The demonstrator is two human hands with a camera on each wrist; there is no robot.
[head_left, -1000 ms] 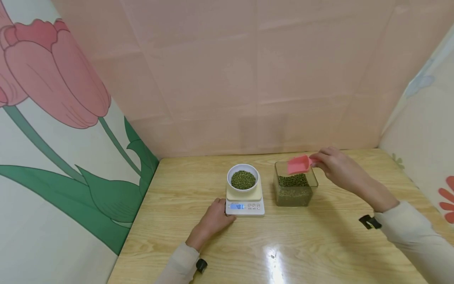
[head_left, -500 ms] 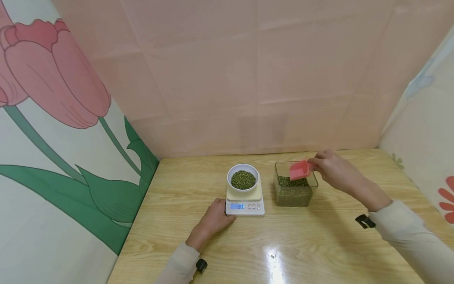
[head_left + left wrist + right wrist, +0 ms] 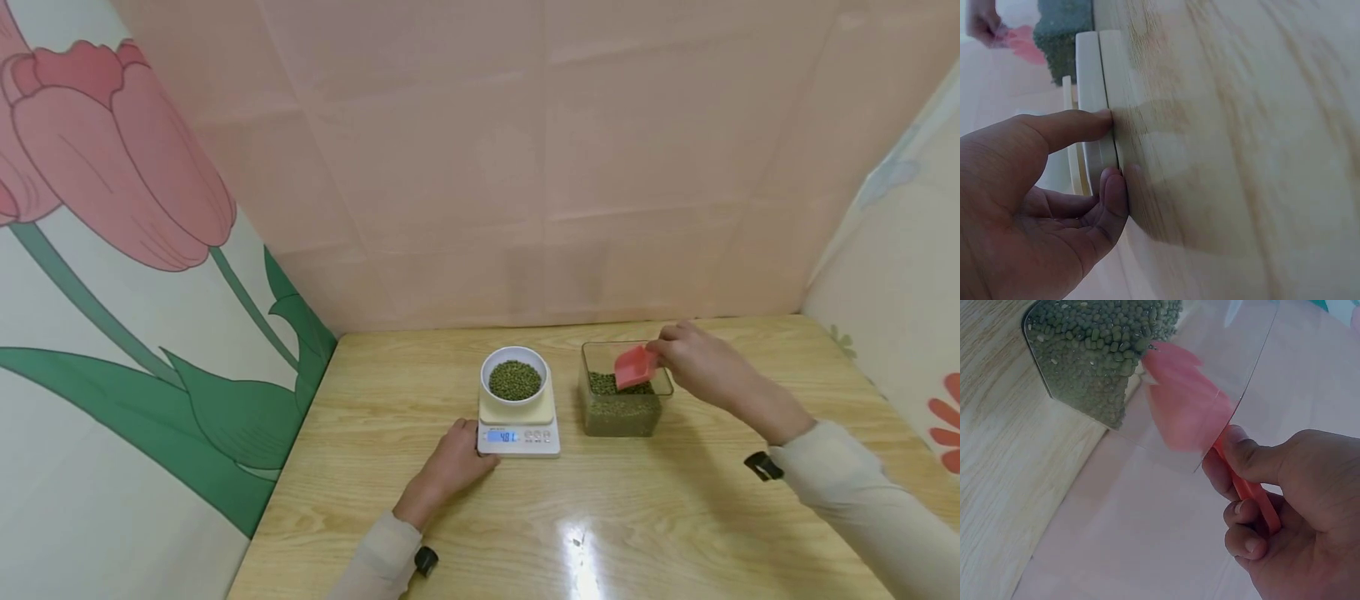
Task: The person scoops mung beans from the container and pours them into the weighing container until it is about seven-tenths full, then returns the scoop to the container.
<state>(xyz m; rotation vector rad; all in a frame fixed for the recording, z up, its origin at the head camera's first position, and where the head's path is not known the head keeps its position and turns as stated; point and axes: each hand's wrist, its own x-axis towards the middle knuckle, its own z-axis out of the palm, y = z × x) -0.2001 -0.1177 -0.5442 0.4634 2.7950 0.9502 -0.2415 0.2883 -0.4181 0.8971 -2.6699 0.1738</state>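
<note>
In the head view a white digital kitchen scale (image 3: 517, 442) reads about 481 and bears a white bowl (image 3: 542, 367) of green mung beans (image 3: 513, 381). My left hand (image 3: 454, 460) holds the scale's front left corner, thumb and curled fingers against its edge in the left wrist view. To the right stands a clear square container (image 3: 622, 422), partly filled with more mung beans (image 3: 1094, 344). My right hand (image 3: 701, 362) grips a pink scoop (image 3: 634, 367) by its handle. The scoop's head slants down inside the container, its front edge at the beans in the right wrist view.
Everything stands on a wood-grain table (image 3: 375, 433). A pink sheet-covered wall (image 3: 450, 167) rises behind its back edge. Walls with painted flowers flank both sides, a large tulip (image 3: 127, 158) on the left. The container's clear wall rises between the right hand and the beans.
My right hand has moved slightly left and down, lowering the scoop deeper into the container and tilting it toward the beans. The left hand, the scale and its reading have stayed the same.
</note>
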